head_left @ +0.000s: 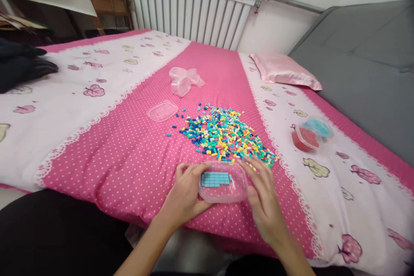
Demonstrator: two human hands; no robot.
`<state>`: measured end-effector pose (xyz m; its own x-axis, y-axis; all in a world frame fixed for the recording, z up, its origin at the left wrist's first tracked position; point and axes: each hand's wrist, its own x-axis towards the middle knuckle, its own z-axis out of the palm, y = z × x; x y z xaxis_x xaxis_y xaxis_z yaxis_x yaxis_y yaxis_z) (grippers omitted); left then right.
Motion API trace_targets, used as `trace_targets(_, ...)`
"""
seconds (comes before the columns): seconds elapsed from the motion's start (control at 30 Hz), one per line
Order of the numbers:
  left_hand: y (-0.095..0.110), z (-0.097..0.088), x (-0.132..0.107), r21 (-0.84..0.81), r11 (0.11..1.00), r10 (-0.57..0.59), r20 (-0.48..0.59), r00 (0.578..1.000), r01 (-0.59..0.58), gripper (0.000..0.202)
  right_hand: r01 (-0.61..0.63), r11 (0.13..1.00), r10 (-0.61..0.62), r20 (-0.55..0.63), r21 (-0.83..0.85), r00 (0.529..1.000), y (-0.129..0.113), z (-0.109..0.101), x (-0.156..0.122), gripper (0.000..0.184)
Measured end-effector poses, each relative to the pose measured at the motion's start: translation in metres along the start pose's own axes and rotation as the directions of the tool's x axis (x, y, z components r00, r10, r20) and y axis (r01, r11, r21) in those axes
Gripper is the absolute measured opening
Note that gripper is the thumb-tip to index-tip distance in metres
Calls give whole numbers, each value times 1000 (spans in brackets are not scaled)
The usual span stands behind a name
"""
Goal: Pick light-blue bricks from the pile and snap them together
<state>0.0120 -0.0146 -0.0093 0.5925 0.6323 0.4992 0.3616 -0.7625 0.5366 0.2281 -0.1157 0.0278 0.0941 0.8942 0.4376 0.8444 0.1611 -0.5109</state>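
A clear oval plastic container lies on the pink dotted bedspread near the front edge, with neat rows of light blue small bricks inside. My left hand grips its left side, fingers curled round the rim. My right hand rests against its right side, with fingers reaching over the far rim by the pile's near edge. Just behind it lies a pile of small coloured bricks in teal, yellow, blue and white.
A clear lid lies left of the pile, and empty clear containers sit farther back. Two filled containers, red and blue, stand at the right. Also here: a pink pillow, a grey sofa back, a radiator and dark clothing at left.
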Motion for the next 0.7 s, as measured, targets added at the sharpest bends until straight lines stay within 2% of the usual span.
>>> trace_targets(0.1, 0, -1, 0, -5, 1000, -29, -5, 1000, 29, 76, -13, 999, 12, 32, 35, 999, 11, 22, -18, 62)
trace_targets(0.23, 1, -3, -1, -12, 999, -49, 2, 999, 49, 76, -60, 996, 63, -44, 67, 997, 20, 49, -32, 88)
trace_targets(0.5, 4, -5, 0, 1, 997, -73, 21, 997, 73, 78, -94, 991, 108, -165, 92, 980, 25, 64, -33, 81)
trace_targets(0.63, 6, -16, -5, 12, 996, -88, 30, 996, 88, 109, -105, 986, 126, -163, 131, 979, 27, 67, -34, 84)
trace_targets(0.7, 3, -26, -9, 10, 991, -131, 12, 991, 131, 112, -113, 984, 134, -157, 139, 978, 28, 68, -35, 86)
